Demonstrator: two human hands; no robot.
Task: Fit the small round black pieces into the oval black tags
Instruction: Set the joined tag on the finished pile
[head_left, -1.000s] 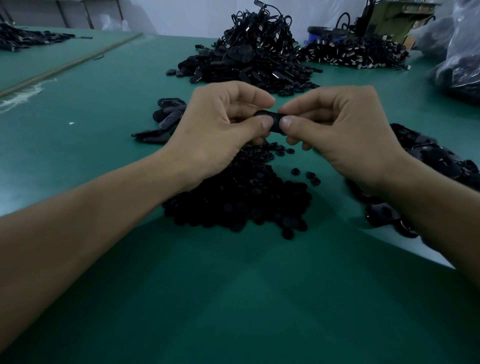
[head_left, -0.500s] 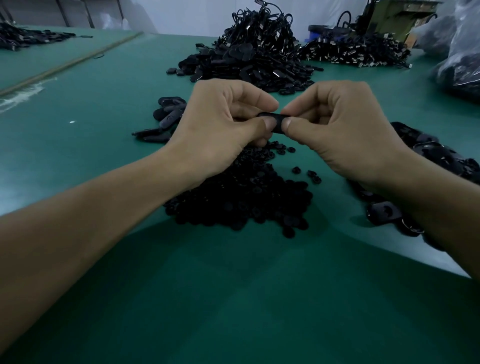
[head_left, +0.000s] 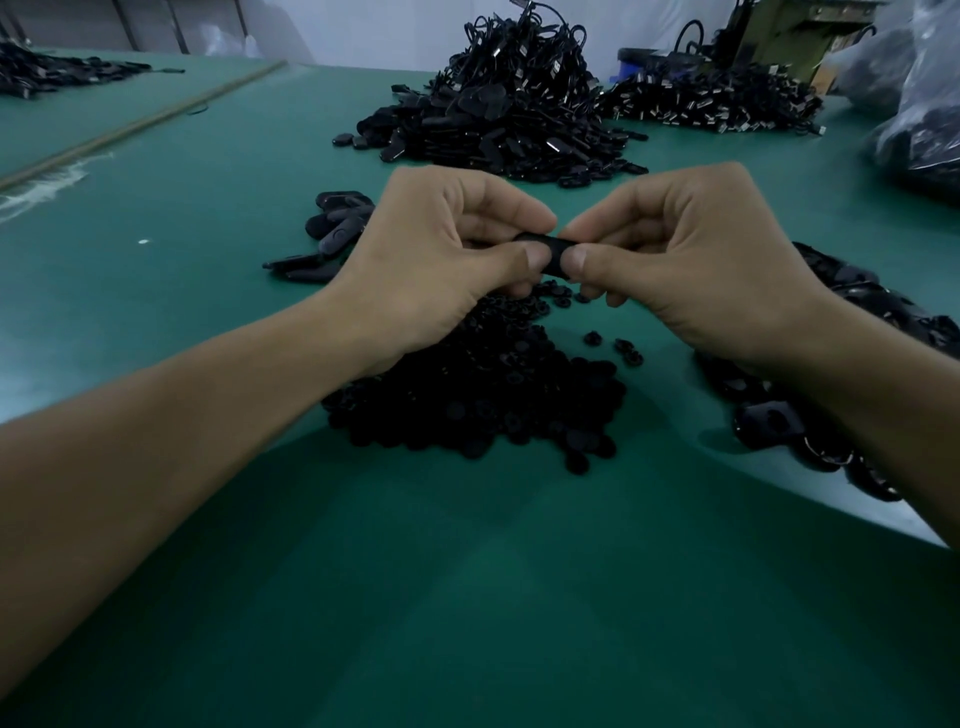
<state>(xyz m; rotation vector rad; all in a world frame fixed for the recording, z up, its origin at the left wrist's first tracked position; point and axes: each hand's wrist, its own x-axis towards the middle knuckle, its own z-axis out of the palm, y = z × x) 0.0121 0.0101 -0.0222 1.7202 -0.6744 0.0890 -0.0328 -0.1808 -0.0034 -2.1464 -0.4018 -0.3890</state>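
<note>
Desk (head_left: 467, 597), green-covered, carrying all stock listed. Heap of small round black pieces (head_left: 478, 395), loose, directly below the hands, apparently kept there so the next piece is a short reach away; a few strays lie just beside its right edge. Pile of oval black tags (head_left: 769, 421), right of that heap and partly under the right forearm, one near the edge showing a round hole; judged to be the unfitted supply, set on the side of the hand that draws from it. Left hand (head_left: 431, 265) and right hand (head_left: 691, 260), raised above the round pieces: thumb and forefinger of each pinch opposite ends of one oval tag (head_left: 553, 254), the remaining fingers curled under. The two-ended grip appears meant to steady the tag while the thumbs press near its middle; whether a round piece is already seated cannot be told, the fingers covering it. Small group of tags (head_left: 332, 234), beyond the left hand, well apart from the right-hand pile, probably the finished lot. Large mound of corded tags (head_left: 509, 109), farther back at centre; second corded mound (head_left: 711, 101) to its right. Plastic bags (head_left: 919, 119), far right, dark contents. Dark pile (head_left: 47, 75), far left.
</note>
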